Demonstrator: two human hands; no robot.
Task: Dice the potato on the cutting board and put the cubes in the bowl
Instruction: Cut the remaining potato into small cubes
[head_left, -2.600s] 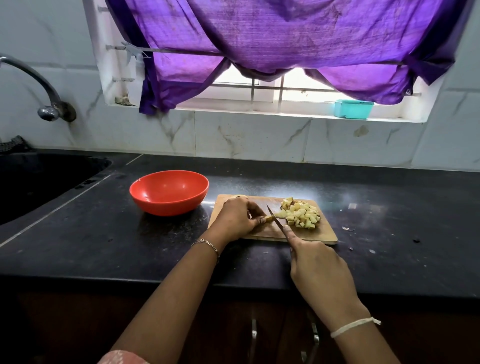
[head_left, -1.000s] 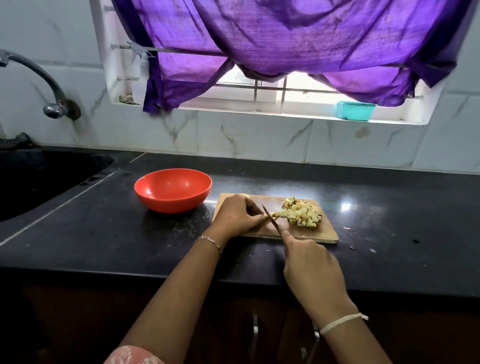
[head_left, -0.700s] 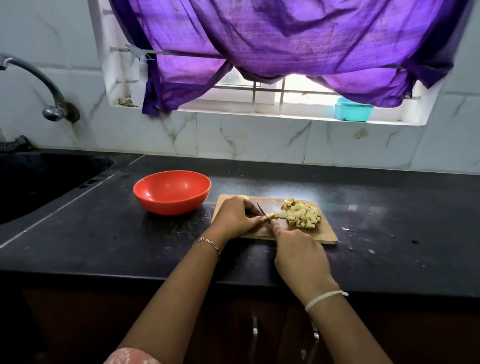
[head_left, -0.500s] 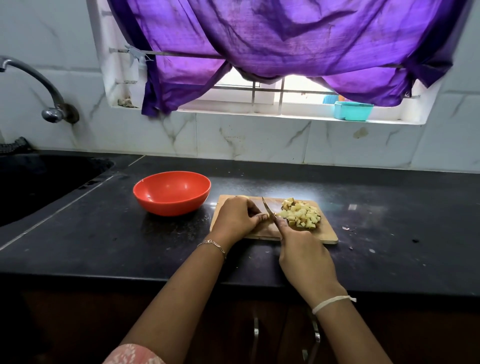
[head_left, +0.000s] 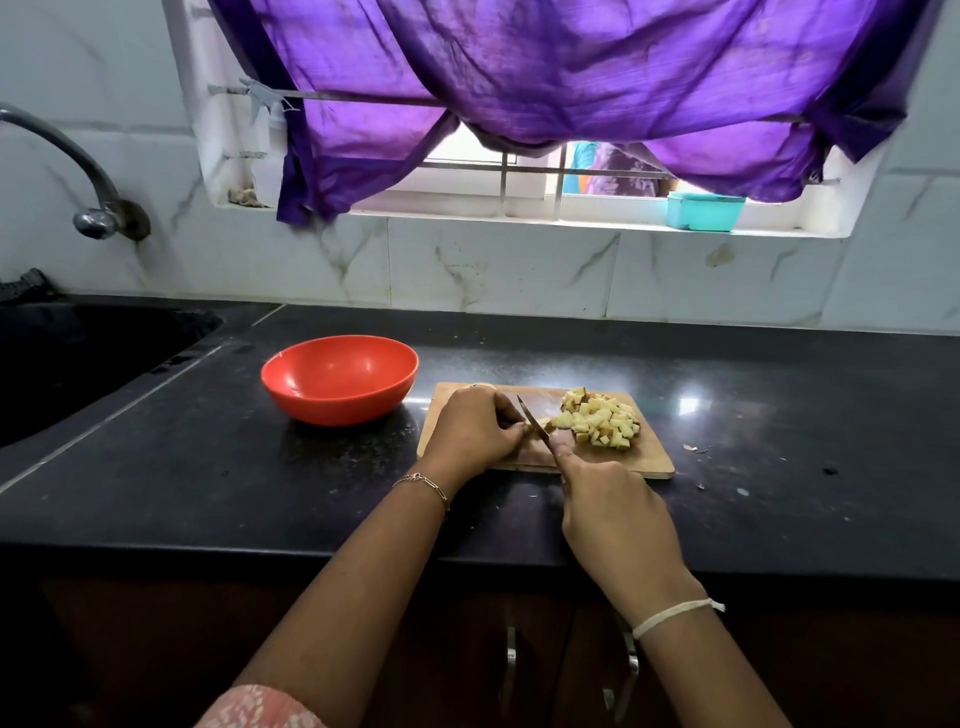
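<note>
A wooden cutting board (head_left: 652, 460) lies on the black counter. On its right part sits a pile of yellow potato cubes (head_left: 602, 423). My left hand (head_left: 475, 431) is curled over the board's left half and pinches a small uncut potato piece (head_left: 540, 425). The knife (head_left: 532, 420) is gripped by my right hand (head_left: 608, 506), its blade angled across that piece just left of the pile. An orange bowl (head_left: 340, 379) with nothing in it stands left of the board.
A black sink (head_left: 78, 358) with a curved tap (head_left: 78, 171) is at the far left. Small scraps (head_left: 693, 448) lie on the counter right of the board. A teal box (head_left: 704, 210) sits on the window sill under a purple curtain (head_left: 545, 78).
The knife blade has gone up and down beside the pile as my right hand shifted slightly. My left hand has stayed on the potato piece. The pile and bowl have not moved.
</note>
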